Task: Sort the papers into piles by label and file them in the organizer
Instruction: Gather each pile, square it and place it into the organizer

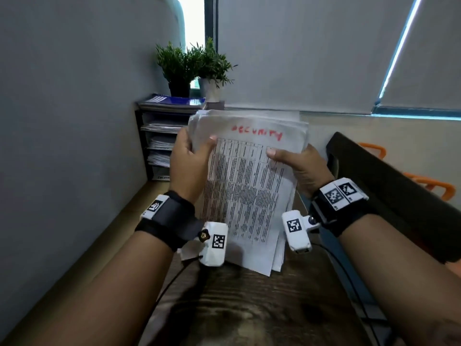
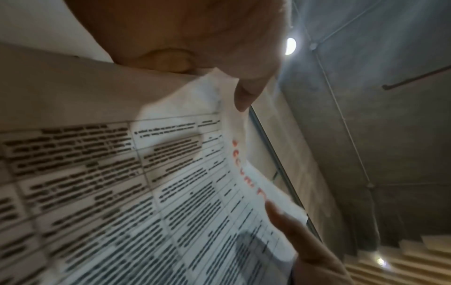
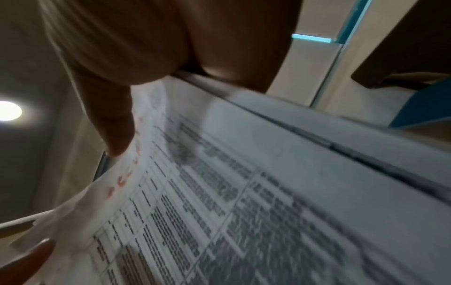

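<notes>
I hold a thick stack of printed papers (image 1: 247,186) upright over the wooden table (image 1: 249,308). The top sheet carries a table of text and the red handwritten label SECURITY (image 1: 257,133). My left hand (image 1: 192,156) grips the stack's upper left edge, thumb on the front. My right hand (image 1: 296,161) grips the upper right edge, thumb on the front sheet. Both wrist views show the top sheet (image 2: 195,192) (image 3: 219,192) close up with a thumb on it. The dark tiered organizer (image 1: 159,143) stands at the back left, with papers in its shelves.
Two potted plants (image 1: 194,68) and blue folders (image 1: 172,99) sit on top of the organizer. A grey partition (image 1: 67,108) runs along the left. A dark chair back (image 1: 389,186) is close on the right, with orange chairs (image 1: 431,186) behind it. Cables (image 1: 172,285) trail from my wrists.
</notes>
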The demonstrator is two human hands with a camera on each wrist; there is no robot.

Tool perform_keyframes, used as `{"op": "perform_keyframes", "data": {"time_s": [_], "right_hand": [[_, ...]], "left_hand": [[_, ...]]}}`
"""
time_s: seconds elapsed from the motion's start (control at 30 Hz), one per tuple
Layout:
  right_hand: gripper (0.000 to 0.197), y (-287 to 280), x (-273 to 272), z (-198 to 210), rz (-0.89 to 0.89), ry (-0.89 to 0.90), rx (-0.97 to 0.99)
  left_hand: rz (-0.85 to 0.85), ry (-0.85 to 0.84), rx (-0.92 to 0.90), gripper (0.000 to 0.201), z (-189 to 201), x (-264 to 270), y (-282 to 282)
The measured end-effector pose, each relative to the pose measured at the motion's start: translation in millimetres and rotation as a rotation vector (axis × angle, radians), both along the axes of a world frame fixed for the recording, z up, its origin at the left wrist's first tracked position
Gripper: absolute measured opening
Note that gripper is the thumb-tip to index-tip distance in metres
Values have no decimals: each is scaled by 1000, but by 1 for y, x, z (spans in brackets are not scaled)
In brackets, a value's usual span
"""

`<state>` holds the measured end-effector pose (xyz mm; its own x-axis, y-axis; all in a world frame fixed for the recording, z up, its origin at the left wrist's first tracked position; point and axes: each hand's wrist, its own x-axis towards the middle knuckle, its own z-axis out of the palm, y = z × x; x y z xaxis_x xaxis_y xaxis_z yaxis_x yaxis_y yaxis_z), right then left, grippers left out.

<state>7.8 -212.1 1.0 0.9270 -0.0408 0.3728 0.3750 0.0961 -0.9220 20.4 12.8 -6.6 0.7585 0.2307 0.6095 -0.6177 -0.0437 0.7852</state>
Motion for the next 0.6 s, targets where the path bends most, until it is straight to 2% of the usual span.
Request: {"op": "perform_keyframes", "data": {"time_s": [0.13,0.3,0.4,0.47,0.53,0.6], "right_hand": [[46,-5,-1,-13,53,33,35],[45,-5,-2,-30,32,93,2],[36,4,-5,-10,-40,51,8],[38,10,-7,16,-96,-10,14],[38,11,-6,42,-135,-96,29],[36,10,-6,60,-137,-179,52]], "left_hand": [[-46,18,-11,34,-23,1,5],[-98,192,-50,29,-52,7,6],[12,129,50,35,-27,9,-1],[95,46,109,29,7,7,-2],[64,-95,75,24,41,3,3],[1,-198,23,31,55,-1,12]]}}
